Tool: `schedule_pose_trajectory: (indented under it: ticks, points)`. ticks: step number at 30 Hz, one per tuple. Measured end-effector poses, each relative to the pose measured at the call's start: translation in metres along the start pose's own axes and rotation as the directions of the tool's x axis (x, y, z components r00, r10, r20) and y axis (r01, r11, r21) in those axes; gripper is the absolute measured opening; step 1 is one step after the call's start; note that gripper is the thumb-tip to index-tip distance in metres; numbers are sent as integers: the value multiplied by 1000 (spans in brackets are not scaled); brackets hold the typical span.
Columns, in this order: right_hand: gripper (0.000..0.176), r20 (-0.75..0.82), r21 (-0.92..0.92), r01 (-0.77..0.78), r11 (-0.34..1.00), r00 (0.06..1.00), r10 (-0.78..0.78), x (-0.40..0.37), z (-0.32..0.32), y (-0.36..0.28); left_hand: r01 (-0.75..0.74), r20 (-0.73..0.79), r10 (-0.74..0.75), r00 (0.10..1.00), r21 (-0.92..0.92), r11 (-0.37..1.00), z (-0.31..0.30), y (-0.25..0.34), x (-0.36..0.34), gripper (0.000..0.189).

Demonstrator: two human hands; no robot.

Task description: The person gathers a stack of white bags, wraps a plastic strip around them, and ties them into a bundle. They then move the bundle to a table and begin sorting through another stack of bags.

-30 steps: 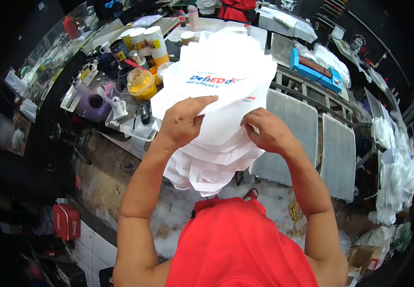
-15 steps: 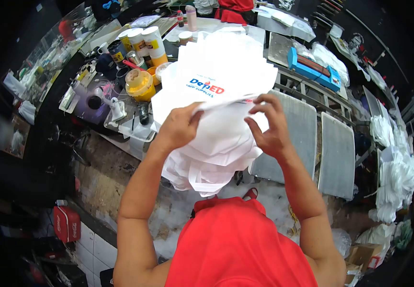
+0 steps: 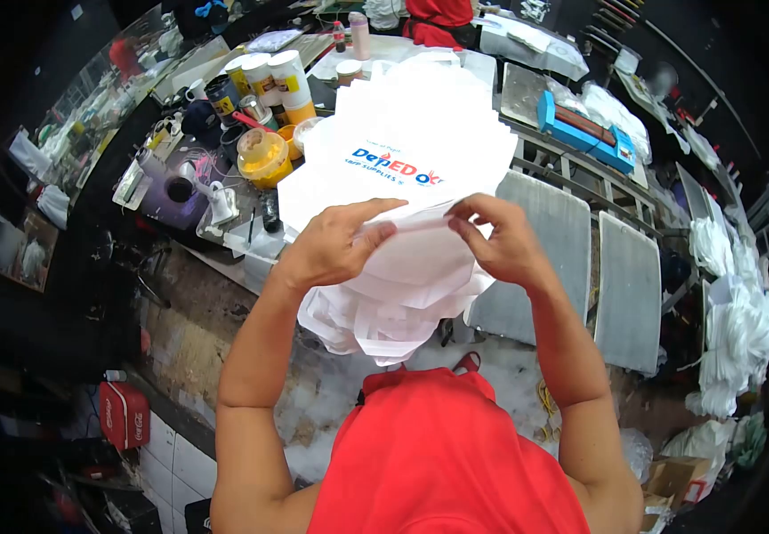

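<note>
A thick pile of white tote bags (image 3: 420, 107) lies before me, its handles hanging over the near side. Blue and red lettering, partly reading "DepED", is printed on the top bag. The near edge of a white tote bag (image 3: 420, 218) is lifted in a fold between my hands. My left hand (image 3: 335, 245) has this edge between thumb and stretched index finger. On the other side, my right hand (image 3: 502, 236) pinches the edge with curled fingers and thumb. Below them, the lower bags (image 3: 384, 311) droop toward my red shirt.
Left of the pile stand a yellow tub (image 3: 262, 158), white-and-yellow containers (image 3: 289, 80) and a purple device (image 3: 175, 187). Grey panels (image 3: 540, 254) lie to the right, with a blue machine (image 3: 584, 133) beyond. A red cooler box (image 3: 124, 416) sits on the floor.
The raised edge has come down toward me, uncovering more of the print. My right hand has moved down and left and closed on the edge; my left index finger has stretched out.
</note>
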State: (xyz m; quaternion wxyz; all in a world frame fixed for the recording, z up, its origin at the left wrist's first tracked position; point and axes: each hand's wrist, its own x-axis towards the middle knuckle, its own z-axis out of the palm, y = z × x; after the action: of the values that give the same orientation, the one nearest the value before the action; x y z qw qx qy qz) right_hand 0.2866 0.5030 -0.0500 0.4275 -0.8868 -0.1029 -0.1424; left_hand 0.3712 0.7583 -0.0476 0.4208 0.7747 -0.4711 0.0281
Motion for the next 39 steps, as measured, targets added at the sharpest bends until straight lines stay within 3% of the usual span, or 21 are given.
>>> schedule_pose_trajectory:
  ticks: [5, 6, 7, 8, 11, 13, 15, 16, 18, 19, 21, 23, 25, 27, 29, 31, 33, 35, 36, 38, 39]
  points:
    - [19, -313, 57, 126, 990, 944, -102, -4, 3, -23, 18, -86, -7, 996, 128, 992, 6, -16, 4, 31]
    - [20, -124, -136, 154, 979, 977, -171, -12, -4, -28, 156, -92, -149, 985, 74, 985, 0, -8, 7, 29]
    - [20, 79, -315, 213, 925, 977, -198, -19, -7, -30, 157, -95, -150, 984, 76, 985, -2, -10, 8, 29]
    - [20, 204, -330, 228, 916, 965, -167, -23, -6, -28, 145, -166, -127, 978, 100, 984, -3, -13, 9, 27]
    - [16, 273, -449, 350, 822, 930, -247, -22, 4, 2, 114, -234, -89, 968, 98, 989, -8, -5, 12, 26]
    - [10, 246, -404, 296, 866, 947, -209, -8, 5, 1, 158, -165, -149, 975, 39, 987, -12, -2, 14, 29]
    - [8, -55, -279, 169, 945, 980, -191, 1, 3, -1, 120, -107, -119, 987, 4, 993, -12, -1, 13, 29]
    - [8, -135, -238, 205, 949, 961, -242, 10, 2, -1, 85, -51, -87, 995, -34, 996, -12, 0, 13, 28]
    - [11, -141, -141, 159, 977, 974, -178, 14, -3, -13, 33, -23, -32, 999, 69, 997, -5, 5, 11, 28]
    - [15, -139, -43, 113, 993, 983, -118, 16, -5, -18, -21, 6, 21, 1000, 172, 985, -3, 6, 11, 28]
    - [25, -135, -118, 195, 974, 968, -211, 4, -14, -21, -10, 7, 9, 1000, 220, 975, -4, -11, 13, 29]
    - [35, 80, -369, 397, 840, 914, -397, -18, -25, -36, 59, -137, -30, 990, 211, 976, -8, -16, 14, 31]
    - [27, 205, -402, 429, 809, 903, -378, -26, -24, -22, 102, -139, -75, 987, 197, 975, -17, -5, 13, 31]
    - [14, 169, -242, 183, 953, 975, -144, -27, -12, -5, 46, -114, -30, 993, 137, 990, -21, 7, 11, 33]
    - [9, 58, -253, 220, 942, 975, -212, -12, -11, -4, 21, -67, -13, 998, 111, 994, -20, 15, 9, 34]
    - [9, -211, -77, 70, 995, 974, -85, 2, -9, -11, -6, -24, 9, 1000, 85, 996, -16, 20, 7, 36]
    - [7, -255, -105, 154, 983, 951, -176, 8, -9, -17, -53, 0, 54, 999, 167, 985, -6, 22, 5, 38]
    - [10, -327, 135, 164, 977, 938, -112, 8, -5, -20, -56, -24, 63, 998, 221, 974, -1, 5, 7, 36]
    - [10, -325, 135, 164, 977, 939, -113, 3, -5, -20, -18, -105, 42, 994, 216, 976, -4, -1, 10, 35]
    - [23, -223, -310, 249, 917, 919, -325, -11, -14, -16, -9, -264, 69, 962, 222, 975, -11, -8, 17, 31]
    - [23, -218, -312, 253, 916, 919, -329, -13, -17, -8, 2, -321, 70, 944, 221, 975, -15, -10, 20, 30]
